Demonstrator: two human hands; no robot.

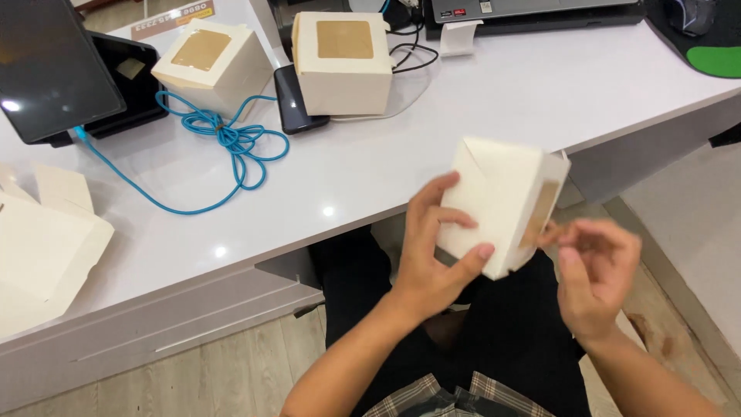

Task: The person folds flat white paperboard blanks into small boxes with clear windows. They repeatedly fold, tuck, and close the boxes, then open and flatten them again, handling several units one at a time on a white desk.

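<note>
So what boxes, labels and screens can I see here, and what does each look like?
Cream box: held in the left hand, brown window by the right hand.
Two folded cream boxes: back of the white desk, brown windows on top.
Flat cream box blank: desk's left edge.
Dark screen: far left, tilted, black.
Brown label strip: top, behind the boxes.

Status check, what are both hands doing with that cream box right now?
Left hand gripping cream windowed box, held over the lap. Right hand fingertips at its window side. Desk edge close behind; nothing between the hands.
</note>
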